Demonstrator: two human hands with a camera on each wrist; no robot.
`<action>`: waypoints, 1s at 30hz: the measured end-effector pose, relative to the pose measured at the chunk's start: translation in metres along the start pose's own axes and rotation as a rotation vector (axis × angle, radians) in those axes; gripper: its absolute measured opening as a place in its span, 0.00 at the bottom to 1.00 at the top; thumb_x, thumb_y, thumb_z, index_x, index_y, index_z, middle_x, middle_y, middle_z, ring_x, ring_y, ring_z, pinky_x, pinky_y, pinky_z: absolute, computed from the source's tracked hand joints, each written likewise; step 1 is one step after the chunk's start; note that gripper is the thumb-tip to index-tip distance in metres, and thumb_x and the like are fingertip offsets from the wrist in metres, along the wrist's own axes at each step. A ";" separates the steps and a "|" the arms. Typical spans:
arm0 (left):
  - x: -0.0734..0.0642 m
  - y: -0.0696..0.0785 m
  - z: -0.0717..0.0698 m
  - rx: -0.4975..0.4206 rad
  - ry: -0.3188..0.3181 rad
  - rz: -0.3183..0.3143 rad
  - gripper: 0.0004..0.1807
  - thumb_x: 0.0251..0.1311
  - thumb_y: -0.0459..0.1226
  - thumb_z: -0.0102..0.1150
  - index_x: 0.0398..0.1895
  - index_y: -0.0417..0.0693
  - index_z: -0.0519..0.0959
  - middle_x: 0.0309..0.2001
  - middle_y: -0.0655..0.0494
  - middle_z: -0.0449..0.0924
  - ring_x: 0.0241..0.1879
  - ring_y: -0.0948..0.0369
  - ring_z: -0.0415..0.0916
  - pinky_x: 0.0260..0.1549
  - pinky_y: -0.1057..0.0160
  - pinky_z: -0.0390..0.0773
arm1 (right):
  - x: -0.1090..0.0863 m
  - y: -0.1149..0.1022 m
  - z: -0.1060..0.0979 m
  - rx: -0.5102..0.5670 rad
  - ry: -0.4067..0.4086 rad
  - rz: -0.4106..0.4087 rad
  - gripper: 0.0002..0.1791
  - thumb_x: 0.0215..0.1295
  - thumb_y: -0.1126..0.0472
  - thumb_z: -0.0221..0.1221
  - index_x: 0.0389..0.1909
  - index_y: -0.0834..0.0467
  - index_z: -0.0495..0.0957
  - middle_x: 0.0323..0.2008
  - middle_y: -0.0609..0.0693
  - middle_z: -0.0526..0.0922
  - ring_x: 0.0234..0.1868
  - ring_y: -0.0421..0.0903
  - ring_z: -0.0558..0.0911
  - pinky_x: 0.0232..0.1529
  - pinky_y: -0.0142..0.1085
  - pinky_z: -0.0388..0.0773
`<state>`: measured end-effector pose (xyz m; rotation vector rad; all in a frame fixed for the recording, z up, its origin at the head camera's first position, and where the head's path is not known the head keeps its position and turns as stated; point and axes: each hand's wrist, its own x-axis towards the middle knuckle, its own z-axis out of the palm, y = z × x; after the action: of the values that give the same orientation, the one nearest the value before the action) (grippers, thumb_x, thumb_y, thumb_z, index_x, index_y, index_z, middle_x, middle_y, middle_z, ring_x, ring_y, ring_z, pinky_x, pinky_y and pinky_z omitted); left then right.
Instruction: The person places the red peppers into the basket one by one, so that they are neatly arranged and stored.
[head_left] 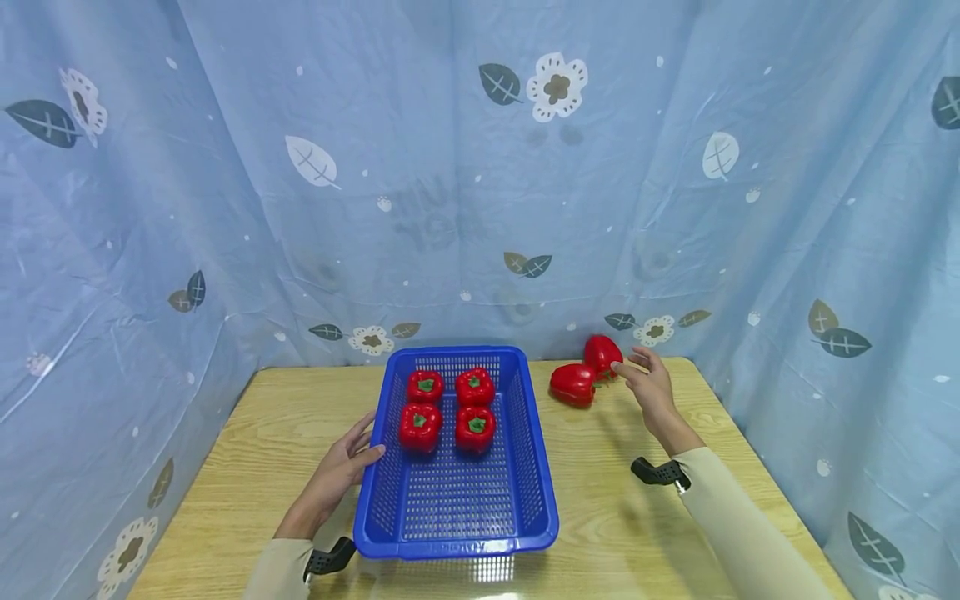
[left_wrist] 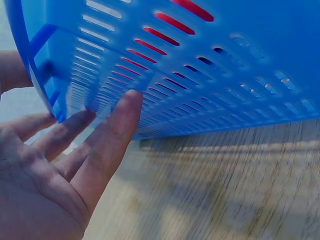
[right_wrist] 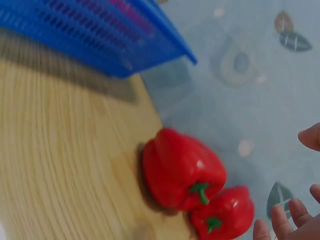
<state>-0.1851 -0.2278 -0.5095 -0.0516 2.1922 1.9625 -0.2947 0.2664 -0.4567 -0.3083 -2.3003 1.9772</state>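
Observation:
A blue plastic basket (head_left: 456, 547) holds several red bell peppers with green stems, such as the front right one (head_left: 476, 429). At its left side my left hand (head_left: 339, 473) holds the rim, thumb over the edge and fingers against the slotted outer wall (left_wrist: 165, 65). To the basket's right, two more bell peppers lie on the table, one nearer (head_left: 573, 384) and one farther back (head_left: 602, 354). Beside the farther one hovers my right hand (head_left: 651, 385), fingers spread and nothing held. The right wrist view shows only its fingertips (right_wrist: 281, 220), apart from both peppers.
The wooden table (head_left: 277, 433) carries everything. A blue curtain (head_left: 450, 208) with leaf and flower prints hangs along the back and both sides, close behind the basket and the loose peppers.

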 end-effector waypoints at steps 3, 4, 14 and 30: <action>-0.001 -0.001 0.000 -0.007 0.002 0.003 0.39 0.66 0.43 0.59 0.77 0.63 0.53 0.75 0.40 0.55 0.62 0.43 0.74 0.51 0.49 0.82 | 0.011 0.005 0.002 -0.023 0.017 -0.003 0.41 0.68 0.54 0.59 0.76 0.57 0.51 0.73 0.61 0.57 0.68 0.57 0.67 0.72 0.50 0.64; -0.001 -0.001 0.000 -0.008 0.002 0.004 0.39 0.66 0.43 0.59 0.77 0.63 0.53 0.75 0.40 0.56 0.62 0.43 0.74 0.51 0.49 0.82 | 0.014 0.008 0.002 -0.035 0.021 0.001 0.41 0.68 0.54 0.60 0.76 0.57 0.51 0.73 0.62 0.56 0.70 0.58 0.66 0.72 0.50 0.64; -0.002 0.001 0.000 -0.013 0.000 0.007 0.40 0.65 0.42 0.60 0.77 0.63 0.54 0.74 0.40 0.60 0.61 0.43 0.75 0.50 0.47 0.83 | 0.037 0.027 0.002 -0.127 0.012 0.074 0.51 0.66 0.47 0.60 0.79 0.52 0.37 0.78 0.62 0.45 0.76 0.64 0.54 0.74 0.59 0.55; -0.002 0.000 0.004 -0.013 0.016 -0.003 0.40 0.65 0.42 0.61 0.77 0.61 0.54 0.74 0.39 0.59 0.61 0.44 0.76 0.50 0.48 0.83 | 0.064 0.043 0.015 -0.034 -0.033 0.190 0.58 0.66 0.45 0.60 0.78 0.48 0.24 0.78 0.66 0.39 0.77 0.65 0.50 0.74 0.63 0.48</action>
<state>-0.1825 -0.2243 -0.5097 -0.0721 2.1878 1.9818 -0.3561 0.2719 -0.5055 -0.5199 -2.4083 2.0430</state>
